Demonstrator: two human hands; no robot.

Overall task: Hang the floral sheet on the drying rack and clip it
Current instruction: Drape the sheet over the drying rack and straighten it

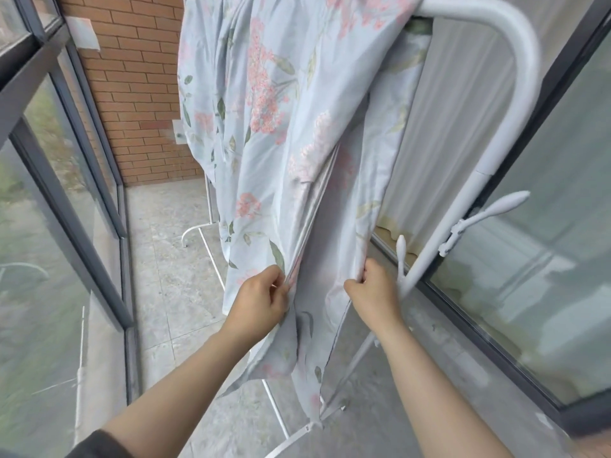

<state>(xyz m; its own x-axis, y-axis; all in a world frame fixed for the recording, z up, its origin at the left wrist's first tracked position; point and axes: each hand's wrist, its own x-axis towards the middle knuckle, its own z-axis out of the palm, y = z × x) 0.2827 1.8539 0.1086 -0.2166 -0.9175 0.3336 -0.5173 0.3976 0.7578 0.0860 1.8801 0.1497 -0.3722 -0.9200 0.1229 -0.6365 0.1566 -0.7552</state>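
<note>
Left hand (261, 302) pinches a fold of the floral sheet (264, 127) at seven o'clock; right hand (373, 289) grips the hem at five o'clock, fingers closed on cloth. Sheet's already draped over the drying rack (515, 94), bunched up top. Best bet: pull both edges apart evenly, smooth downward, then clip.
</note>
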